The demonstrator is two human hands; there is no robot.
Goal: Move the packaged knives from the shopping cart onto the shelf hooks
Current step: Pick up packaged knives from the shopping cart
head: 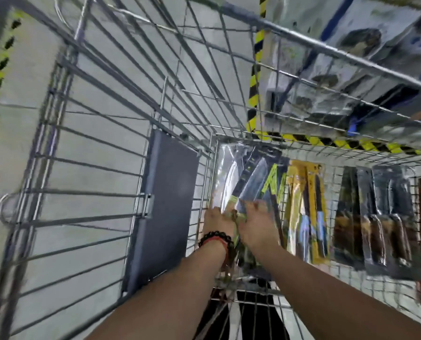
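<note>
I look down into a wire shopping cart [87,148]. Several packaged knives lie side by side on its floor at the right. Both my hands are on the leftmost pack, a clear-wrapped cleaver with green trim [251,182]. My left hand [218,220], with a dark bead bracelet at the wrist, grips its lower left edge. My right hand [256,224] grips its lower right part. To the right lie a yellow-carded knife pack [307,212] and dark packs with brown-handled knives [376,224]. No shelf hooks are in view.
A grey flap panel [165,204] stands inside the cart left of the packs. Cardboard boxes [351,57] are stacked beyond the cart's right wall. Yellow-black hazard tape [256,69] marks the grey floor. The picture is motion-blurred.
</note>
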